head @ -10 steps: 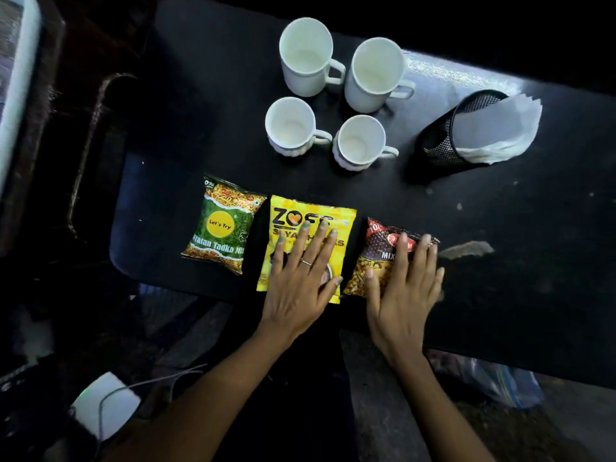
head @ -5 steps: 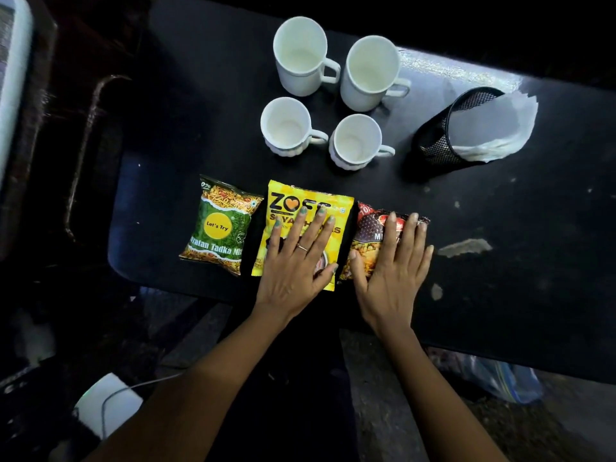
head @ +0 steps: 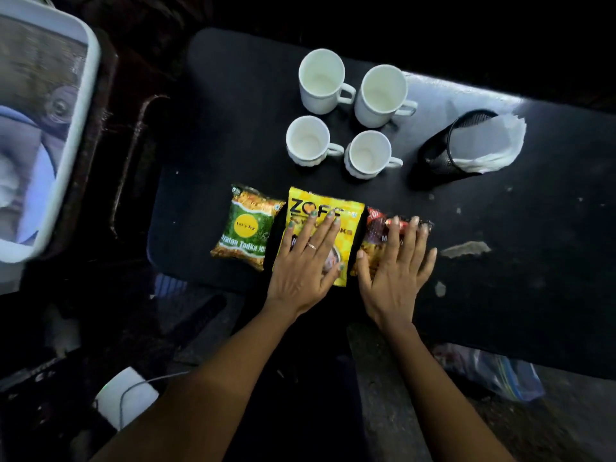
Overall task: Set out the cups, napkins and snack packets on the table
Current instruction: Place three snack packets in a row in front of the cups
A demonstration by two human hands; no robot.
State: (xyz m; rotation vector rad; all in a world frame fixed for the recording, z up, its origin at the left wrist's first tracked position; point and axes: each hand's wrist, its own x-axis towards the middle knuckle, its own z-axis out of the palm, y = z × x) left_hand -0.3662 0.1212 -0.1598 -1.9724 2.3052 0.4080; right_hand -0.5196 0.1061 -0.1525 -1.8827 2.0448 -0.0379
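Three snack packets lie in a row near the front edge of the black table [head: 533,261]. The green packet [head: 246,226] is on the left, untouched. My left hand [head: 308,261] lies flat with straight fingers on the yellow packet [head: 346,225] in the middle. My right hand [head: 395,265] lies flat on the red packet [head: 378,230], covering most of it. Behind them stand several white cups [head: 321,81] in two pairs. A black mesh holder [head: 436,155] with white napkins [head: 486,141] stands tilted at the right of the cups.
A white tray [head: 83,105] sits on a dark stand to the left of the table. A white device with a cable [head: 125,398] lies on the floor at lower left. A plastic bag [head: 493,371] lies under the table's front edge. Worn pale patches [head: 465,250] mark the tabletop.
Both hands have slid a little to the left with the yellow and red packets, closing the row. The view has swung so that the white tray shows at the left.
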